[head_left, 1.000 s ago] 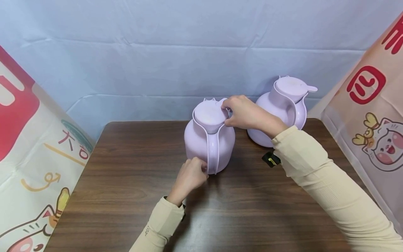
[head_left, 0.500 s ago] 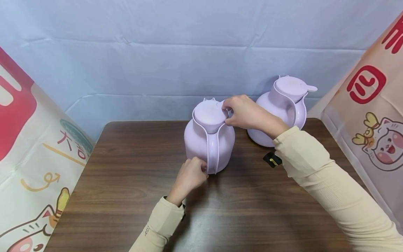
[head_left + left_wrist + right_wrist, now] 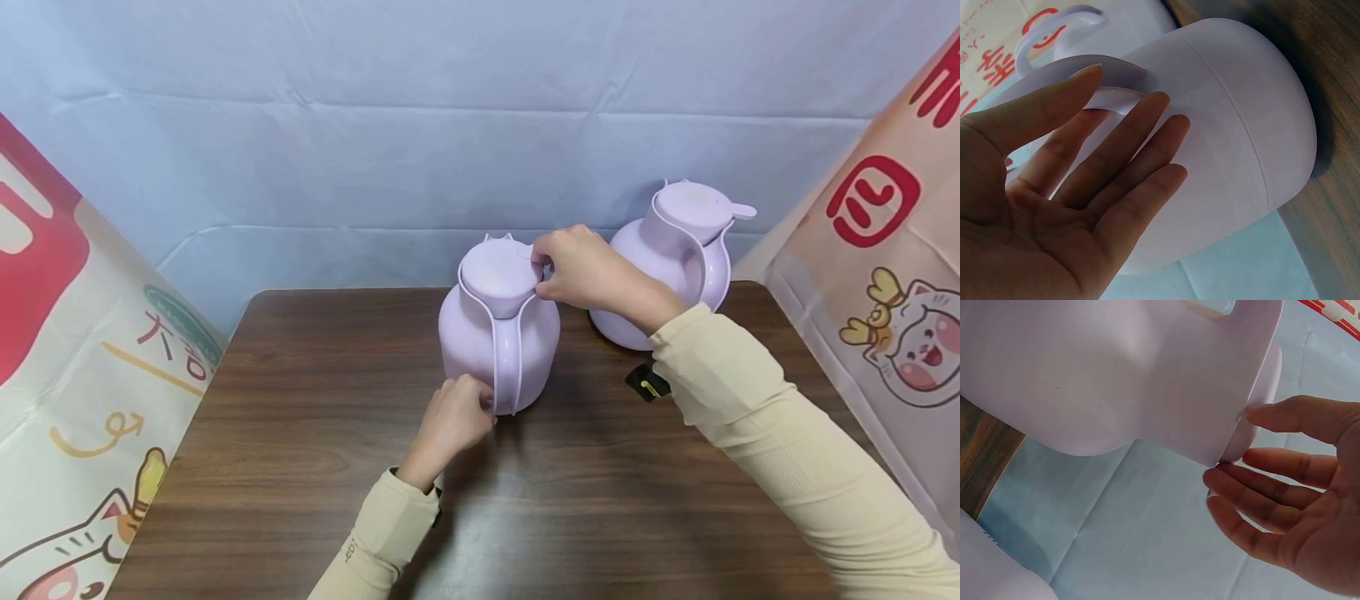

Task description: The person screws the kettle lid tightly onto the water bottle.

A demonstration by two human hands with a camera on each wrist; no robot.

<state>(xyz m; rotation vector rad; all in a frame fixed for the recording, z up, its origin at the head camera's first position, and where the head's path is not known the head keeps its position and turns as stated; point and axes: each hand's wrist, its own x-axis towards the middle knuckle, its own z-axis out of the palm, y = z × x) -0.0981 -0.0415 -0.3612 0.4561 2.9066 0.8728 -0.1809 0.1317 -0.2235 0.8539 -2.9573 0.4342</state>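
A lilac vacuum jug (image 3: 467,337) stands upright on the wooden table, its round lid (image 3: 498,271) seated in the neck. My left hand (image 3: 456,412) holds the low part of the jug's handle (image 3: 1119,99) between thumb and index finger, the other fingers loosely bent beside the body. Up at the top, my right hand (image 3: 581,267) pinches the lid's right edge; in the right wrist view its thumb lies on the side of the lid (image 3: 1266,381) and the fingertips are at the rim. The lid's tab is mostly covered by these fingers.
Behind my right forearm stands a second lilac jug (image 3: 630,250), lid on, partly hidden by the arm. A pale blue cloth backdrop (image 3: 360,167) hangs behind the table (image 3: 322,383), and printed cloths (image 3: 862,292) flank it on both sides. A black strap piece (image 3: 647,382) hangs by the right cuff.
The right fingers have shifted very slightly at the lid's edge. The jugs and my left hand stay in place.
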